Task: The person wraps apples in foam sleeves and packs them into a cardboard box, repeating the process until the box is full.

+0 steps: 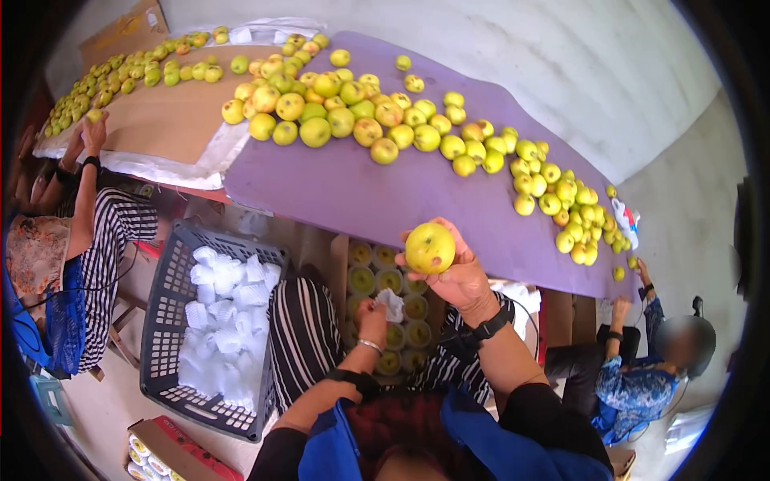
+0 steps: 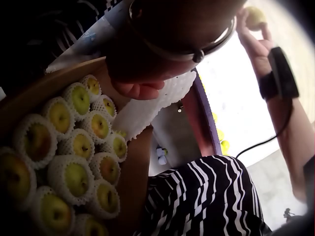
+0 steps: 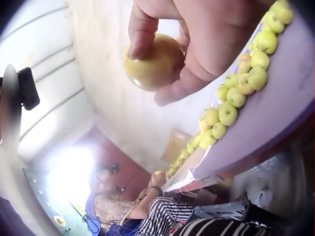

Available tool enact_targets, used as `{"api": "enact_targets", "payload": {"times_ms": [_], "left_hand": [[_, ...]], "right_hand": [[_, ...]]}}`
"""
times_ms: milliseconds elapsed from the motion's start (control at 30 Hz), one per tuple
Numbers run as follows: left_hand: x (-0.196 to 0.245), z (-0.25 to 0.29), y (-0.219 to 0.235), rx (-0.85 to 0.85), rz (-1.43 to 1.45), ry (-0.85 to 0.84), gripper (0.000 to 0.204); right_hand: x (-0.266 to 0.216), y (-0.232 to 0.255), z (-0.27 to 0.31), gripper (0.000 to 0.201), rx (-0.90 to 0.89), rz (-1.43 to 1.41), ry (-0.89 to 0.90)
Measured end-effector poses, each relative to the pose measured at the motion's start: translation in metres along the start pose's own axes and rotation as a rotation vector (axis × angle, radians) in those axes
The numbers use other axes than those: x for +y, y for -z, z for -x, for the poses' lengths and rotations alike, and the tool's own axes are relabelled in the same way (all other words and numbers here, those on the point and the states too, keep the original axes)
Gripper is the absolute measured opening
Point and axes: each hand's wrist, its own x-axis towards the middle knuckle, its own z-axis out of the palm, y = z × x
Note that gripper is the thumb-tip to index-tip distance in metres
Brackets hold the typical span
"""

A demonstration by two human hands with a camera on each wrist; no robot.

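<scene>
My right hand (image 1: 467,282) grips a yellow-green apple (image 1: 430,248) with a brown spot, raised near the front edge of the purple-covered table. In the right wrist view the thumb and fingers curl round this apple (image 3: 155,63). Lower down, my left hand (image 1: 371,324) holds a white foam net sleeve (image 1: 391,305) above a cardboard box of apples. The foam sleeve (image 2: 157,104) hangs beside the fingers in the left wrist view, partly hidden by the hand. Inside the box, apples in foam nets (image 2: 71,179) sit in rows.
Loose apples (image 1: 341,122) lie in a long band across the purple table cover (image 1: 321,188). A dark plastic crate (image 1: 160,353) with white foam sleeves (image 1: 228,341) stands left of my legs. People sit at both sides. A carton of netted apples (image 1: 148,461) lies at lower left.
</scene>
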Motion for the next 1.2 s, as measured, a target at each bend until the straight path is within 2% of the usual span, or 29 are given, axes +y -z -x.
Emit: {"api": "enact_targets", "payload": {"times_ms": [167,300,367,400,433,500,667,767,833,867,933,967,1033,1067,1133,1200], "left_hand": [[0.006,0.001,0.003,-0.015,-0.069,0.035,0.008],[0.009,0.008,0.003,-0.012,-0.092,0.017,0.010],[0.010,0.010,0.003,-0.023,-0.225,-0.093,0.007],[0.016,0.015,0.000,-0.003,-0.204,-0.113,0.007],[0.017,0.016,0.002,-0.001,-0.212,-0.110,0.007],[0.017,0.015,0.005,0.007,-0.166,-0.069,0.008],[0.015,0.014,0.008,-0.019,-0.173,-0.007,0.008],[0.015,0.015,0.008,-0.022,-0.217,0.007,0.008],[0.015,0.017,0.007,-0.021,-0.241,0.016,0.008],[0.016,0.017,0.007,-0.017,-0.259,0.024,0.008],[0.015,0.017,0.006,-0.021,-0.250,-0.006,0.008],[0.015,0.017,0.006,-0.029,-0.236,-0.036,0.008],[0.014,0.017,0.004,-0.011,-0.237,-0.081,0.008],[0.014,0.017,0.005,0.000,-0.235,-0.125,0.008],[0.007,0.010,0.009,0.015,-0.283,-0.161,0.009],[0.002,0.001,0.013,0.025,-0.329,-0.198,0.009]], "right_hand": [[0.015,0.007,0.049,0.067,0.099,0.031,-0.018],[0.040,0.033,0.070,0.059,0.228,0.055,0.033],[0.050,0.045,0.074,0.054,0.291,-0.033,0.010],[0.054,0.044,0.074,0.046,0.284,-0.103,0.022],[0.056,0.046,0.076,0.046,0.288,-0.111,0.023],[0.057,0.055,0.079,0.045,0.285,-0.430,-0.120],[0.063,0.073,0.085,0.051,0.359,-0.554,-0.149],[0.067,0.080,0.089,0.051,0.391,-0.542,-0.203],[0.069,0.079,0.088,0.046,0.529,-0.528,-0.199],[0.070,0.081,0.089,0.046,0.528,-0.532,-0.199],[0.072,0.085,0.091,0.039,0.391,-0.337,-0.111],[0.073,0.087,0.092,0.039,0.388,-0.344,-0.114],[0.072,0.085,0.094,0.034,0.334,-0.151,-0.073],[0.071,0.083,0.094,0.034,0.333,-0.157,-0.075],[0.069,0.079,0.095,0.033,0.396,0.057,-0.116],[0.070,0.072,0.093,0.034,0.366,0.096,-0.118]]}}
